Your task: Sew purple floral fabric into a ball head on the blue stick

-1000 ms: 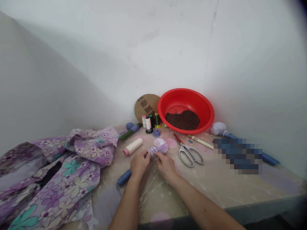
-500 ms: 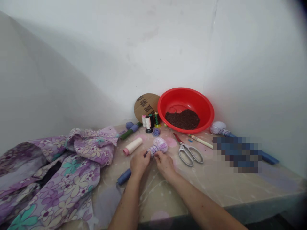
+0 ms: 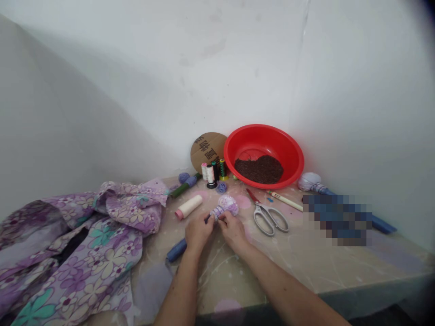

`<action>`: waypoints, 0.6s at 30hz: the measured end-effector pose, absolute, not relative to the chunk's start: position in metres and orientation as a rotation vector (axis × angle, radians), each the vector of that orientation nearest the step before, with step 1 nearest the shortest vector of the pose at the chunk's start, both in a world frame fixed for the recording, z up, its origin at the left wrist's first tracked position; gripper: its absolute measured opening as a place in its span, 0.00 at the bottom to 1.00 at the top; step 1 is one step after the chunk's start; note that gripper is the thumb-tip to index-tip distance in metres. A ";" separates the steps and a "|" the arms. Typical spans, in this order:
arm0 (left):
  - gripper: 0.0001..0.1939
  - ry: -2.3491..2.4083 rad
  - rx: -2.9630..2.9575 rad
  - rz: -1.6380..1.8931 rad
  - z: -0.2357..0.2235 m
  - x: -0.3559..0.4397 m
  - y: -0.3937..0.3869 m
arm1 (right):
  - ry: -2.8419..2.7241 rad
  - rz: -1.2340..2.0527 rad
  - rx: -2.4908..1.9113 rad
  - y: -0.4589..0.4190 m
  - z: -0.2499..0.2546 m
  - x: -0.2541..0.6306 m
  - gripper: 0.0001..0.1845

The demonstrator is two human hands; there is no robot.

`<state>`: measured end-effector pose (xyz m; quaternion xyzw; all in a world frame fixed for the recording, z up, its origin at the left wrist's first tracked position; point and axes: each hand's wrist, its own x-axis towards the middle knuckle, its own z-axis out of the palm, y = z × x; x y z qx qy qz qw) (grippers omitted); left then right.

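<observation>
A padded stick (image 3: 228,205) has a round purple-and-white cloth head and a neck bound with purple cord; its blue handle shows again beyond my wrist. My left hand (image 3: 198,233) is closed around it just below the bound neck. Against the near side of that neck, the thumb and fingers of my right hand (image 3: 234,232) are pinched together; what lies between them is too small to make out. To the right, scissors (image 3: 267,216) with grey handles and red on the blades lie partly spread. A cone of cream thread (image 3: 189,207) rests on its side at left.
A red basin (image 3: 294,158) with dark grains leans at the back by a cardboard disc (image 3: 204,151) and several thread spools (image 3: 210,175). Floral fabric (image 3: 102,235) heaps at left. A second padded stick (image 3: 310,182) and a pale pen-like tool (image 3: 287,201) lie at right.
My right fingers have shifted slightly at the bound neck, and the thin glint seen between them a second ago no longer shows. My left hand keeps its hold.
</observation>
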<state>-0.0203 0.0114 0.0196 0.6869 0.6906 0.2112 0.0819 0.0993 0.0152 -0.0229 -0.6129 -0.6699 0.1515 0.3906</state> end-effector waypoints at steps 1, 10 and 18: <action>0.20 2.065 2.054 0.631 0.020 -0.020 0.011 | -1.690 0.393 -1.562 0.016 -0.023 0.099 0.08; 0.20 2.077 2.083 0.633 0.018 -0.020 0.009 | -1.615 0.446 -1.538 0.017 -0.017 0.094 0.08; 0.21 2.076 2.117 0.625 0.016 -0.021 0.009 | -1.618 0.508 -1.537 0.022 -0.023 0.097 0.06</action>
